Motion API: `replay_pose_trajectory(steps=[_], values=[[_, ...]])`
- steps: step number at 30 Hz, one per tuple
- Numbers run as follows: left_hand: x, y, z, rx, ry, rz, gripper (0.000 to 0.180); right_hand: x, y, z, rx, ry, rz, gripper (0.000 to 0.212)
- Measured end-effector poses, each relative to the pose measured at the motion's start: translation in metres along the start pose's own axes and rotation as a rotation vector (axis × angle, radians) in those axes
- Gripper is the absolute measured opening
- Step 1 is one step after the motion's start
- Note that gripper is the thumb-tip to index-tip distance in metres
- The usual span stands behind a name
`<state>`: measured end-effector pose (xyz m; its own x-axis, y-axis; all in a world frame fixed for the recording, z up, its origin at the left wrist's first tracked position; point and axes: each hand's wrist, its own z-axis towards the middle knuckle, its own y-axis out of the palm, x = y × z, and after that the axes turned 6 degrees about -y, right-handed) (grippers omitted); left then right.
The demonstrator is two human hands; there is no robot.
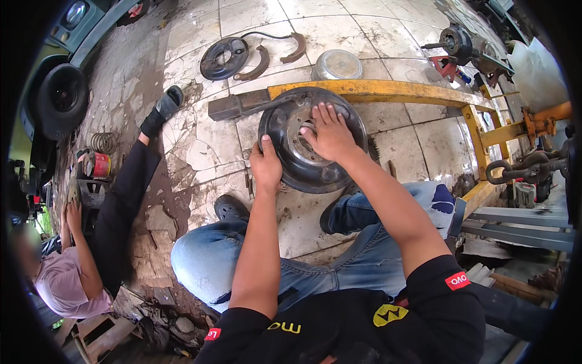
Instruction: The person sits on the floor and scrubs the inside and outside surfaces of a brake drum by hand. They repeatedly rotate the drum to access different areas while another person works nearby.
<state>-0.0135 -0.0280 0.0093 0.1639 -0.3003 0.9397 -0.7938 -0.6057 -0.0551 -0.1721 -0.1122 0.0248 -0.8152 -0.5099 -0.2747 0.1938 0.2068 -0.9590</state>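
Observation:
A large black round brake backing plate (285, 159), with a worn metal ring and bolt holes round its centre opening, is tilted up in front of me against the end of a yellow steel beam (388, 91). My left hand (265, 165) grips its left rim, thumb on the near face and the other fingers mostly hidden at the edge. On the face, right of the centre opening, my right hand (330, 132) lies flat with fingers stretched out. Part of a toothed metal piece (373, 148) shows behind the plate's right edge.
Beyond the beam lie a smaller black plate (224, 59), two curved brake shoes (257, 65) and a silver drum (337, 65). A hub assembly (456, 43) stands at far right; a chain hook (515, 168) hangs nearer. Another person (76, 273) sits at left with a leg outstretched.

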Motion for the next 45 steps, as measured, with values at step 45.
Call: replay_pose_trajectory(steps=[45], values=[[-0.006,0.004,0.005,-0.044,-0.035,-0.094,0.051,0.008,-0.01,-0.098,-0.257,-0.201,-0.004,0.075]])
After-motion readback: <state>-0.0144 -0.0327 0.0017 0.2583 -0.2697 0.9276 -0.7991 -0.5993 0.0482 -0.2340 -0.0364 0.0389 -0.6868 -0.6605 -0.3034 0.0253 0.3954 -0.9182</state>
